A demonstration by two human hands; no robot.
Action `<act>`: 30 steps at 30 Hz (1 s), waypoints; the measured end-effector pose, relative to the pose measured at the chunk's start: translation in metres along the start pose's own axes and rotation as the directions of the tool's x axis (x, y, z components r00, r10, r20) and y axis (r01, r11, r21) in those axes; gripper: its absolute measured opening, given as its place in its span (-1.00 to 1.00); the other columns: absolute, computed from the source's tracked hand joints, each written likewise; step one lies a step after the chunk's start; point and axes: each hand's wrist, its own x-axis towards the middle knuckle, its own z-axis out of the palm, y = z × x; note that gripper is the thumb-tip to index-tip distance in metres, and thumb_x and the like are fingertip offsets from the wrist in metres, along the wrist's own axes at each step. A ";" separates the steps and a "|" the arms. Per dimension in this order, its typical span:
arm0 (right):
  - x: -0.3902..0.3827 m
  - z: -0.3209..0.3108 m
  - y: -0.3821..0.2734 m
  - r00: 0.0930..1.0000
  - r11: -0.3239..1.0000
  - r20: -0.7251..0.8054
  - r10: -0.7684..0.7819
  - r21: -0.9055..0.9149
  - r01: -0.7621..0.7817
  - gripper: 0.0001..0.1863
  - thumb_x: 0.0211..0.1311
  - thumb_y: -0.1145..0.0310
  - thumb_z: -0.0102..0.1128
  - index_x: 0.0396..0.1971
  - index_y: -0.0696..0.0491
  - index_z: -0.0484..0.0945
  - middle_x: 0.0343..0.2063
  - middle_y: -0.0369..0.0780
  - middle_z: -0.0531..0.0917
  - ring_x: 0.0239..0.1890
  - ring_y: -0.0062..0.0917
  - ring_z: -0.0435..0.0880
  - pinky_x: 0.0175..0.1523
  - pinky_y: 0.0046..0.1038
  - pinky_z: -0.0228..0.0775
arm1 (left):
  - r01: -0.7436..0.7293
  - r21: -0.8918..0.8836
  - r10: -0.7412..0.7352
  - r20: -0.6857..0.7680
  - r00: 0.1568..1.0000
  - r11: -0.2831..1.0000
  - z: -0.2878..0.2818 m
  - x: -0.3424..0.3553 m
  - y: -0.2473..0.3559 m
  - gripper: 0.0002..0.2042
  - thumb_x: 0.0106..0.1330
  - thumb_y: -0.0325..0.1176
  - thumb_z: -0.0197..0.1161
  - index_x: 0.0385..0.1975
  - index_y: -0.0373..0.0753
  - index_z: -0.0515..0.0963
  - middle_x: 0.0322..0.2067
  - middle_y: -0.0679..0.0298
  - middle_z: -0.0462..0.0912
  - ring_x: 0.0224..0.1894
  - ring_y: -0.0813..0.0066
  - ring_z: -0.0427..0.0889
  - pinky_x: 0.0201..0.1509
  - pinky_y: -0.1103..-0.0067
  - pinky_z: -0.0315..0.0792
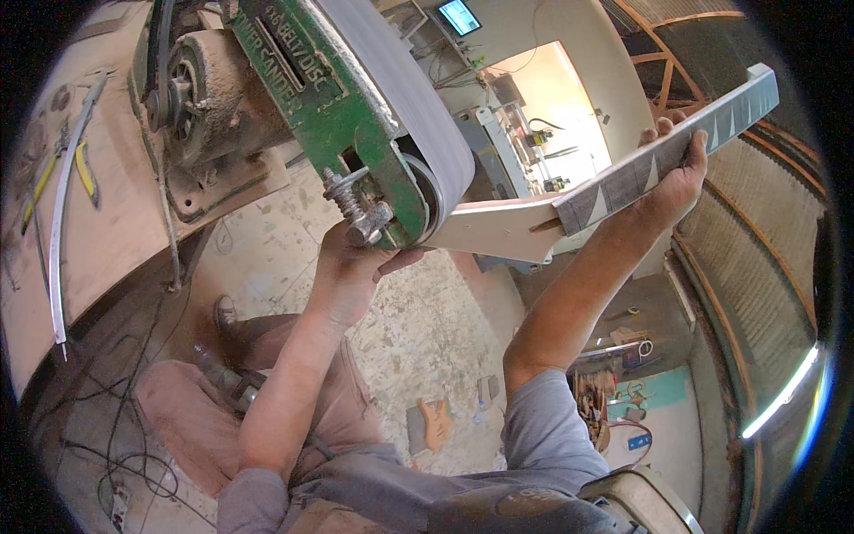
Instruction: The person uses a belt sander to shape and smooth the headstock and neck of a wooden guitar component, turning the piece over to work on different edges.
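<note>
A guitar neck [624,182] slants up to the right, with a dark fretboard and pale, fin-shaped inlays. Its bare wooden heel [498,228] meets the rounded end of a grey sanding belt [445,147] on a green belt sander [356,133]. My right hand [680,173] is closed around the neck toward its far end, the thumb on the fretboard side. Under the sander's end, my left hand [351,280] supports the heel's tip with its fingers; the sander and wood partly hide them.
A dusty motor [227,98] stands beside the sander on the workbench [116,214]. Yellow-handled pliers [86,173] and a long metal strip [67,214] lie there. Black cables [116,427] trail over the floor, where an orange-brown piece [436,423] also lies. A lit screen [460,16] is beyond.
</note>
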 end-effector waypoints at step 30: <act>-0.067 0.033 0.016 0.996 0.996 -0.001 -0.084 -0.016 0.084 -0.68 0.35 0.31 0.10 -0.06 0.13 0.24 -0.37 -0.11 0.57 -0.56 -0.44 0.65 -0.63 -0.43 0.61 | -0.069 -0.017 0.066 -0.112 0.991 0.997 -0.061 0.005 0.000 -0.79 0.29 -0.49 0.26 -0.12 -0.33 0.47 -0.23 0.22 0.62 -0.17 0.39 0.70 -0.02 0.42 0.67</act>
